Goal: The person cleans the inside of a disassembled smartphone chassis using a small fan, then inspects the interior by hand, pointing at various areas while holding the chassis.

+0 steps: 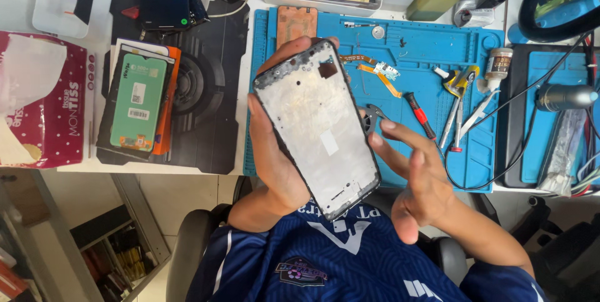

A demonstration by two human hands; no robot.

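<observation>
Left hand point(275, 152): clamped around a phone frame point(315, 124), fingers behind it, thumb on its left edge.
Phone frame: tilted, bare silvery inner side up, held above the blue mat's point(431, 45) near edge.
Right hand point(415, 180): fingers apart, empty, just beside the frame's right edge.
Desk point(250, 2): carried tweezers point(453, 120), red-handled screwdriver point(420, 114), tissue box point(44, 108).
</observation>
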